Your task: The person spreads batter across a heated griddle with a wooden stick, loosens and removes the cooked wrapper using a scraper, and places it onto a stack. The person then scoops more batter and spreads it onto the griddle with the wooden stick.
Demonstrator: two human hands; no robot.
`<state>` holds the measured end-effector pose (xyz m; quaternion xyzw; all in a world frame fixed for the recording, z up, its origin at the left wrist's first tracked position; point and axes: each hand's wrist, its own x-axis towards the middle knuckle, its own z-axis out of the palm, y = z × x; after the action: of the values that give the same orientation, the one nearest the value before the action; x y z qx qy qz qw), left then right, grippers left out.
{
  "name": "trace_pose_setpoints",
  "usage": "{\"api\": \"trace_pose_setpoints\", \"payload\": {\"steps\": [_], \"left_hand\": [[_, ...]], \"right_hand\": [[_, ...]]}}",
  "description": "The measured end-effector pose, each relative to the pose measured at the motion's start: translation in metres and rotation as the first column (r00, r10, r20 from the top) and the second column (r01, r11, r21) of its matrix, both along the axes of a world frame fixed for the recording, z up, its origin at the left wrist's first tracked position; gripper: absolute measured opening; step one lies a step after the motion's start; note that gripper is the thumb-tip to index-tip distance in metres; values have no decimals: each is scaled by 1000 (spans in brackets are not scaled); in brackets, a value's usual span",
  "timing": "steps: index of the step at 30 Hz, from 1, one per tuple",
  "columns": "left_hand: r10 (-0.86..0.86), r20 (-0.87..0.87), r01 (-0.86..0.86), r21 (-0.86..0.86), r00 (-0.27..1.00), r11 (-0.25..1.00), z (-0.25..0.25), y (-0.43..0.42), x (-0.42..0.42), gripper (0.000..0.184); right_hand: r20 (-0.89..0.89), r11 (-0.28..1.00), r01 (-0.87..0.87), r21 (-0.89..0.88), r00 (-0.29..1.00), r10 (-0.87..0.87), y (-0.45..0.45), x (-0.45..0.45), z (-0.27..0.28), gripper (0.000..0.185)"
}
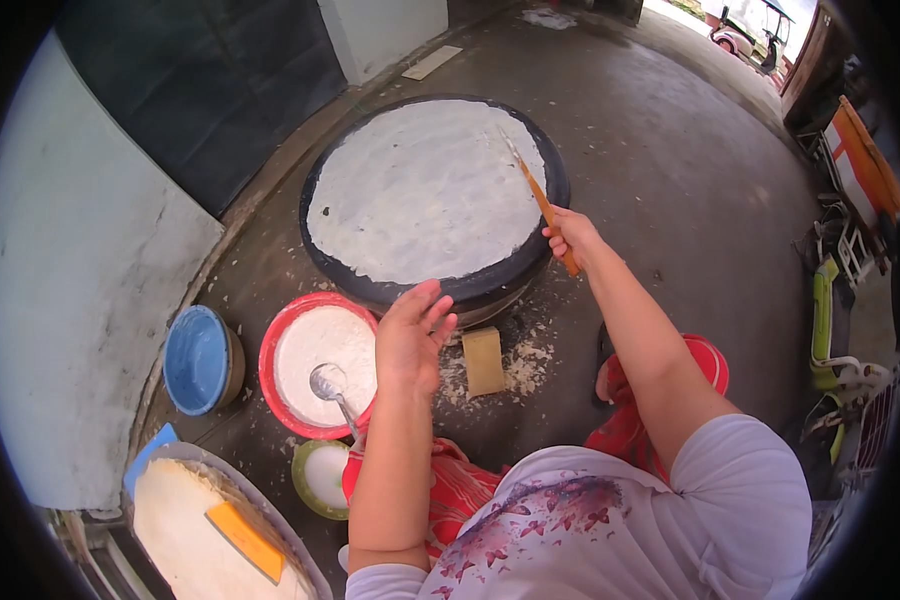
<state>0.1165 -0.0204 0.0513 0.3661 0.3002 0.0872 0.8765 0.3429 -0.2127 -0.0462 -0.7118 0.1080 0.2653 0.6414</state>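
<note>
A white layer of batter covers most of a large round black griddle. My right hand is closed around the wooden handle of a long spatula, whose tip rests at the upper right part of the batter. Near the griddle's front edge my left hand is raised with its fingers apart and nothing in it. Left of that hand stands a red basin of white batter, with a metal ladle in it.
A blue bucket and a small green bowl stand at the left. Stacked flat sheets carry an orange scraper. A yellowish block lies among crumbs below the griddle. Folded chairs line the right side.
</note>
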Motion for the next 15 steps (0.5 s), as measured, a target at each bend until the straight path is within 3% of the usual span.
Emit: {"api": "trace_pose_setpoints", "payload": {"steps": [1, 3, 5, 7, 9, 13, 15], "left_hand": [[-6, 4, 6, -1, 1000, 1000, 1, 0, 0, 28], [-16, 6, 16, -3, 1000, 1000, 3, 0, -1, 29], [-28, 13, 28, -4, 1000, 1000, 3, 1, -3, 29], [-31, 4, 31, 2, 1000, 1000, 2, 1, -6, 29], [-32, 3, 32, 10, 999, 999, 2, 1, -7, 29], [-31, 13, 31, 10, 999, 999, 2, 2, -8, 29], [-38, 17, 38, 10, 999, 999, 3, 1, -8, 29]], "right_hand": [[43, 994, 95, -44, 995, -93, -4, -7, -2, 43], [118, 989, 75, -129, 991, -60, -7, -32, -4, 42], [43, 969, -248, 19, 968, 247, -19, -51, -4, 41], [18, 989, -148, 0, 989, 148, -34, -58, -16, 40], [105, 995, 96, -29, 990, -93, -44, -67, -15, 39], [67, 997, 71, 43, 995, -74, -54, -81, -11, 40], [69, 998, 66, -8, 995, -65, -57, -83, -14, 39]]}}
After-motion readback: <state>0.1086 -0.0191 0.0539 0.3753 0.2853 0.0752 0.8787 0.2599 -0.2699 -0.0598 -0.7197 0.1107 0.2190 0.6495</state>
